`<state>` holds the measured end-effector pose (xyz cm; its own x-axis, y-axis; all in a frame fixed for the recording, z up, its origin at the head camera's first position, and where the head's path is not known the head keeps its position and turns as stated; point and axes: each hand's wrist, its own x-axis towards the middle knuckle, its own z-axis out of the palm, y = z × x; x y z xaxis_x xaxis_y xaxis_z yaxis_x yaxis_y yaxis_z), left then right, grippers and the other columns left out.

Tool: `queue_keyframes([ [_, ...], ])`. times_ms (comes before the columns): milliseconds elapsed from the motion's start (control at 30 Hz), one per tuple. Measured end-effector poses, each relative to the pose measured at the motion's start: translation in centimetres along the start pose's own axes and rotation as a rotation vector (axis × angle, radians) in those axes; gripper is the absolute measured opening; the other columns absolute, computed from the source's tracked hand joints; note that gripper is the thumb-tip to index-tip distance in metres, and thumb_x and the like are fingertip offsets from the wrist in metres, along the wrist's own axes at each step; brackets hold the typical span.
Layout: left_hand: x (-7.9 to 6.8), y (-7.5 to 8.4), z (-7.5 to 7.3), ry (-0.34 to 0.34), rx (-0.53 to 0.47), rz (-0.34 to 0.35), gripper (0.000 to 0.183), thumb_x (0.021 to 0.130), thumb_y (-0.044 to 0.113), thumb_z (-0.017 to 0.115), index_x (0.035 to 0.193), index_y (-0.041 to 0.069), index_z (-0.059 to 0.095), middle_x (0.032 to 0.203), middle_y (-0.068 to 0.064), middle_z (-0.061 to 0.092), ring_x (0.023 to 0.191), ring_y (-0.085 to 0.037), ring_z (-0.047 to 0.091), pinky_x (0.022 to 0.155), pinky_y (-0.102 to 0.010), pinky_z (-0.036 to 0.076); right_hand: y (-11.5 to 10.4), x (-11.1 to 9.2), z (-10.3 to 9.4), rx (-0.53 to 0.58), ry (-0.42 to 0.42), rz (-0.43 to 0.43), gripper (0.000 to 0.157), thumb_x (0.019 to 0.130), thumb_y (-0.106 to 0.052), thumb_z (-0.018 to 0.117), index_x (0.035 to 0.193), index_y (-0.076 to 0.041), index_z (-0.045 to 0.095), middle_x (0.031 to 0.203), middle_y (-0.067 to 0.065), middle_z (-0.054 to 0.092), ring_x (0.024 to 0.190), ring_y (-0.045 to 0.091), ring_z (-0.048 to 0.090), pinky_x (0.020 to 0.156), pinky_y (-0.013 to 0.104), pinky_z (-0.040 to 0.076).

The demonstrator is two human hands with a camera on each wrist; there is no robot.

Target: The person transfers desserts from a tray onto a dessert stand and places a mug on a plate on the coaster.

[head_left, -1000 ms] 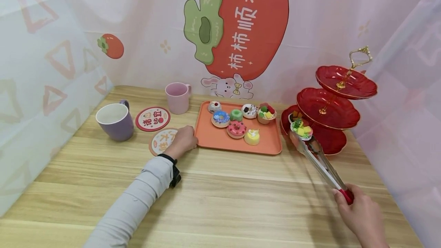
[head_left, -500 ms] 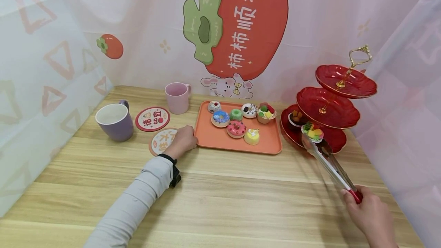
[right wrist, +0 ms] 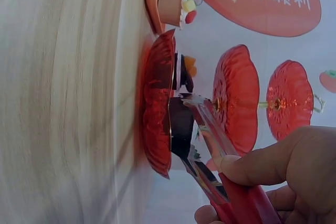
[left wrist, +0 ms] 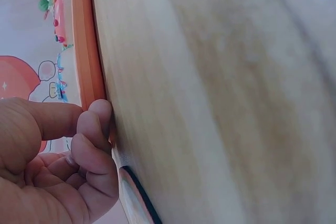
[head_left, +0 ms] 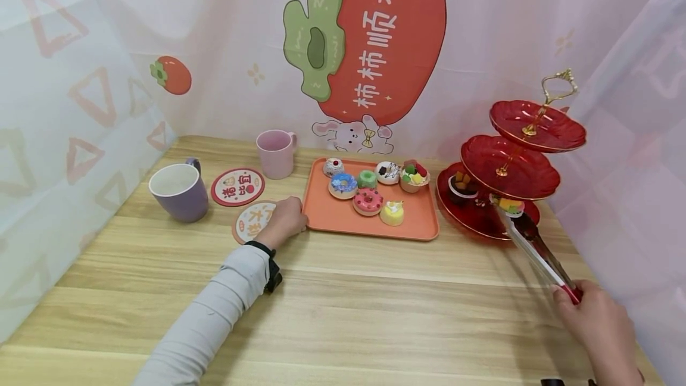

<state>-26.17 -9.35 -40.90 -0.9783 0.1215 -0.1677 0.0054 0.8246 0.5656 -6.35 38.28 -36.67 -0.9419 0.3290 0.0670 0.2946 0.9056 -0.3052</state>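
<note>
My right hand (head_left: pixel 602 323) grips red-handled metal tongs (head_left: pixel 536 258). Between their dark tips sits a small fruit-topped tart (head_left: pixel 511 207), at the lowest plate (head_left: pixel 474 222) of a red three-tier stand, just below the middle plate (head_left: pixel 509 174). Whether the tart touches the plate cannot be told; in the right wrist view the tongs (right wrist: pixel 212 129) mostly hide it. A dark cup dessert with orange cubes (head_left: pixel 462 186) stands on the same plate, to the left. My left hand (head_left: pixel 284 219) pinches the near left corner of an orange tray (head_left: pixel 343 225) between thumb and fingers.
The tray bears several toy sweets, among them a pink donut (head_left: pixel 368 201) and a yellow cake (head_left: pixel 392 213). To the left are a purple mug (head_left: pixel 184 195), a pink mug (head_left: pixel 277 156) and two round coasters, one red-rimmed (head_left: pixel 237 186). A printed curtain encloses the table.
The tongs with the fruit tart have moved right along the lowest plate, away from the dark cup dessert, and the tart is now lower. The left hand and tray have stayed put.
</note>
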Motion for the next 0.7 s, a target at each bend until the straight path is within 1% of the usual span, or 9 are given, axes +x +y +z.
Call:
queue_keyframes([
  [133,0.0,0.0,-0.1,0.000,-0.001,-0.005,0.022,0.084,0.004,0.054,0.062,0.006,0.054,0.057,-0.009,0.054,0.047,-0.020,0.043,0.048,-0.028,0.032,-0.1,0.5,-0.2,-0.002,-0.018,0.027,0.044,0.090,-0.033,0.054,0.095,0.010,0.056,0.063,0.007,0.050,0.053,0.025,0.046,0.044,0.037,0.033],
  [200,0.1,-0.1,-0.1,0.001,0.000,-0.003,0.022,0.084,0.004,0.054,0.063,0.005,0.054,0.057,-0.009,0.055,0.047,-0.020,0.044,0.048,-0.028,0.032,-0.1,0.8,-0.3,-0.005,-0.017,0.033,0.043,0.090,-0.032,0.054,0.097,0.011,0.056,0.063,0.009,0.051,0.054,0.026,0.046,0.044,0.037,0.033],
  [300,0.1,-0.1,0.0,0.001,0.002,0.000,0.021,0.084,0.004,0.054,0.063,0.005,0.055,0.057,-0.009,0.055,0.048,-0.020,0.045,0.048,-0.028,0.033,-0.2,1.3,-0.5,-0.006,-0.043,0.051,0.046,0.090,-0.033,0.054,0.098,0.012,0.055,0.065,0.010,0.052,0.055,0.026,0.047,0.044,0.036,0.033],
  [500,0.0,-0.2,-0.1,0.004,-0.012,-0.001,0.022,0.084,0.003,0.054,0.062,0.005,0.056,0.056,-0.009,0.055,0.047,-0.020,0.044,0.047,-0.028,0.033,-0.4,2.4,-0.7,-0.014,-0.112,0.078,0.044,0.092,-0.035,0.050,0.094,0.009,0.052,0.065,0.010,0.049,0.055,0.025,0.045,0.045,0.036,0.032],
  [567,-0.1,-0.1,-0.1,0.009,-0.013,0.004,0.022,0.084,0.003,0.054,0.061,0.005,0.056,0.055,-0.009,0.055,0.047,-0.020,0.044,0.047,-0.028,0.033,-0.4,2.7,-0.6,-0.020,-0.114,0.078,0.043,0.092,-0.035,0.050,0.090,0.008,0.051,0.064,0.010,0.047,0.055,0.026,0.044,0.044,0.036,0.032],
  [700,-0.2,-0.1,0.0,0.009,-0.021,0.017,0.022,0.083,0.002,0.055,0.061,0.005,0.057,0.054,-0.008,0.055,0.047,-0.021,0.045,0.048,-0.028,0.034,-0.3,3.1,-0.4,-0.022,-0.094,0.061,0.041,0.092,-0.036,0.050,0.084,0.004,0.051,0.062,0.009,0.045,0.054,0.026,0.044,0.044,0.036,0.031],
])
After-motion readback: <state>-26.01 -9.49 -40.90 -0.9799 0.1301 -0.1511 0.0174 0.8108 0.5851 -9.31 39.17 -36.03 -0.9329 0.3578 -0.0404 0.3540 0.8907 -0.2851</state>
